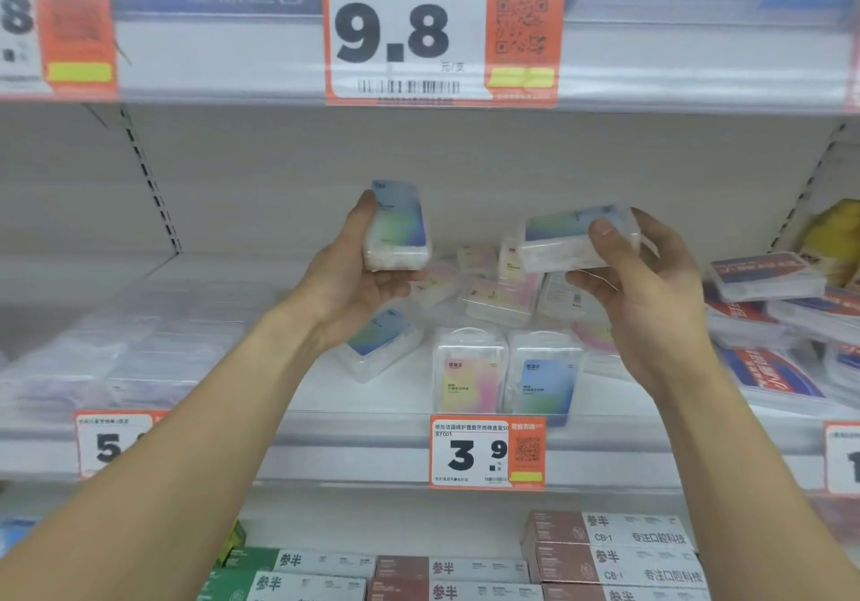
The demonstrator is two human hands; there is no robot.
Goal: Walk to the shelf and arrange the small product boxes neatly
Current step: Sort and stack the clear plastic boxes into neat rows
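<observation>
My left hand (358,274) holds a small clear box with a blue-green label (399,228) upright above the middle shelf (353,419). My right hand (651,284) grips a second blue-label box (572,239), turned on its side. Below them, two boxes stand upright at the shelf front: a pink-yellow one (467,370) and a blue one (544,374). Another blue box (384,344) lies tilted under my left wrist. Several pink boxes (493,288) lie jumbled further back.
Red-and-blue labelled clear boxes (768,293) are piled at the right of the shelf. Clear packs (139,358) fill its left side. A 3.9 price tag (486,451) hangs on the shelf edge. Toothpaste cartons (609,549) sit on the shelf below. The upper shelf edge carries a 9.8 tag (405,27).
</observation>
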